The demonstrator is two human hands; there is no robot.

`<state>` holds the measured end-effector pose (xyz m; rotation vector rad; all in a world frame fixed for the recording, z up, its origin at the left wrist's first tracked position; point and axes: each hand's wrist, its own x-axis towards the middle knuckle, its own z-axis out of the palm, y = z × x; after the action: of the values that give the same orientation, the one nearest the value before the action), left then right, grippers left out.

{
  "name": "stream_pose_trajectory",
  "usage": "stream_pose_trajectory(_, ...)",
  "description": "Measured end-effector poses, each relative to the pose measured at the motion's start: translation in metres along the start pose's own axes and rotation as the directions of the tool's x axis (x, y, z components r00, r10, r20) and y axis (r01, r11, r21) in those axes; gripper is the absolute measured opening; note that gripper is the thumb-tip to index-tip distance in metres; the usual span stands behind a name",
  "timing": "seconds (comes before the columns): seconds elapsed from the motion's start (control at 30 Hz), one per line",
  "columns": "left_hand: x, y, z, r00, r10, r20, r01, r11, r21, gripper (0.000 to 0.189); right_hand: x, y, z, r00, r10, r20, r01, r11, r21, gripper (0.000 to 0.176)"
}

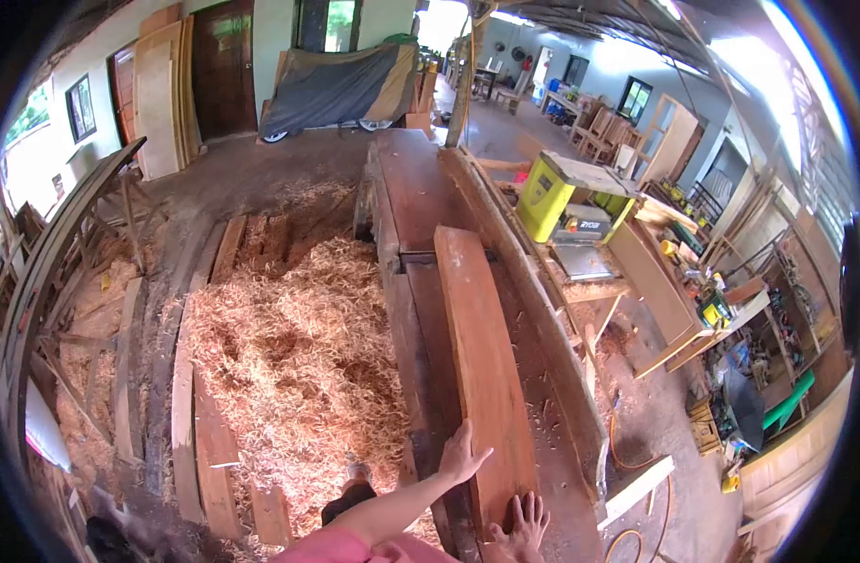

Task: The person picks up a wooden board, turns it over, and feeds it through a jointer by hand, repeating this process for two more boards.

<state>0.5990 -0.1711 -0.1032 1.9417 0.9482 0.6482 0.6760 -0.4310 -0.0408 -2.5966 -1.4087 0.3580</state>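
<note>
A long reddish-brown board (486, 347) lies lengthwise on the dark workbench (561, 460). My left hand (463, 455) is at the board's left edge, fingers apart, with the thumb side toward the wood. Nearer my body, my right hand (522, 530) rests on the near end of the board with its fingers spread. Neither hand is wrapped round anything that shows.
A large heap of wood shavings (289, 357) covers the floor left of the bench. A green planer (571, 202) stands on a stand at the right. Timber (130, 366) lies at the left, and an orange hose (627, 460) on the floor right.
</note>
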Motion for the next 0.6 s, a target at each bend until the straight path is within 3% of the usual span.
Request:
stream_pose_trajectory(0.03,0.002,0.001,0.009,1.000,0.011,0.002,-0.011,1.000,-0.002,0.099,-0.007,0.004,-0.001,1.000,0.018,0.021,-0.018,1.000,0.009,0.093)
stream_pose_trajectory(0.07,0.002,0.003,0.022,1.000,0.021,0.002,-0.021,1.000,-0.007,0.098,-0.010,0.032,0.041,0.998,0.013,-0.064,-0.015,1.000,-0.018,0.095)
stream_pose_trajectory(0.17,0.011,0.015,0.047,0.999,0.042,-0.014,-0.043,0.998,-0.047,0.094,-0.017,0.011,0.020,0.994,-0.050,-0.096,0.039,0.993,-0.107,0.090)
stream_pose_trajectory(0.2,0.011,0.019,0.055,0.999,0.038,0.004,-0.037,0.998,-0.043,0.094,-0.006,0.036,0.040,0.982,-0.073,-0.175,0.024,0.963,-0.267,0.085)
stream_pose_trajectory(0.3,0.022,0.031,0.079,0.998,0.068,0.005,-0.068,0.997,0.021,0.091,0.018,0.049,0.017,0.964,0.002,-0.267,-0.053,0.981,-0.186,0.083)
stream_pose_trajectory(0.33,0.027,0.033,0.088,0.997,0.083,-0.002,-0.083,0.996,0.039,0.090,0.025,0.064,0.014,0.955,-0.076,-0.288,-0.017,0.951,-0.309,0.085)
stream_pose_trajectory(0.43,0.053,0.038,0.117,0.998,0.057,0.006,-0.057,0.998,0.040,0.089,0.055,0.108,0.001,0.992,0.012,-0.126,-0.025,0.995,-0.101,0.080)
stream_pose_trajectory(0.47,0.066,0.040,0.121,0.999,0.047,0.015,-0.048,0.997,0.054,0.089,0.065,0.118,0.001,0.978,-0.051,-0.204,0.031,0.995,-0.097,0.070)
stream_pose_trajectory(0.53,0.087,0.043,0.126,0.998,-0.003,0.067,0.002,1.000,0.005,0.089,0.080,0.118,-0.012,0.981,-0.025,-0.192,0.003,0.993,-0.119,0.071)
stream_pose_trajectory(0.6,0.103,0.053,0.122,0.994,-0.059,0.095,0.052,0.995,0.080,0.088,0.100,0.111,-0.024,0.985,0.013,-0.174,-0.031,0.994,-0.102,0.071)
